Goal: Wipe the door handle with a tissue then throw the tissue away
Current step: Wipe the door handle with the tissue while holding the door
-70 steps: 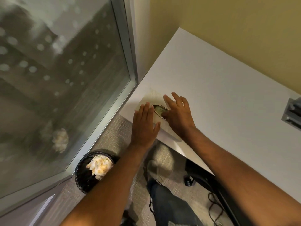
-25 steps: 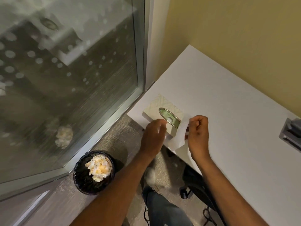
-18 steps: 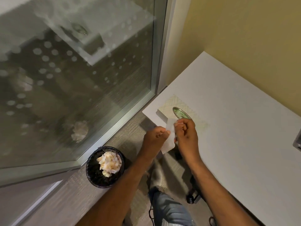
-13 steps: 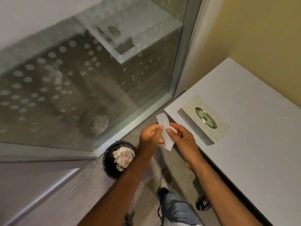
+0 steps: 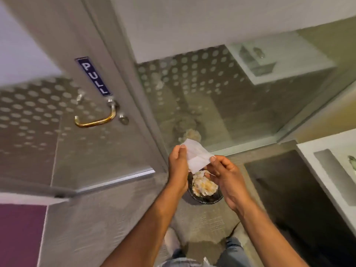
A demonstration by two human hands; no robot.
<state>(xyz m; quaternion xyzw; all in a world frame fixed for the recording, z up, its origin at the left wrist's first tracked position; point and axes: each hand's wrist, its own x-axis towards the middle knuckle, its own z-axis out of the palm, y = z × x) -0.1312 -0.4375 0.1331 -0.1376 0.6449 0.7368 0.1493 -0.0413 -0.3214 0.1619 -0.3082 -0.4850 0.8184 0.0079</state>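
Observation:
A white tissue (image 5: 196, 158) is stretched between both hands at chest height. My left hand (image 5: 177, 168) pinches its upper left corner and my right hand (image 5: 225, 175) pinches its lower right edge. A curved brass door handle (image 5: 96, 120) sits on the door at the left, under a blue PULL sign (image 5: 93, 76), well apart from my hands. Directly below my hands stands a round black bin (image 5: 206, 195) on the carpet, filled with crumpled tissues and partly hidden by my hands.
The door has a round lock (image 5: 123, 119) beside the handle. A glass partition (image 5: 221, 97) with frosted dots stands behind my hands. A white table (image 5: 316, 166) carries the tissue box (image 5: 339, 166) at the right edge. My legs are at the bottom.
My view has swung left from the table to the door. Both hands have carried the tissue away from the box and now hold it spread above the bin.

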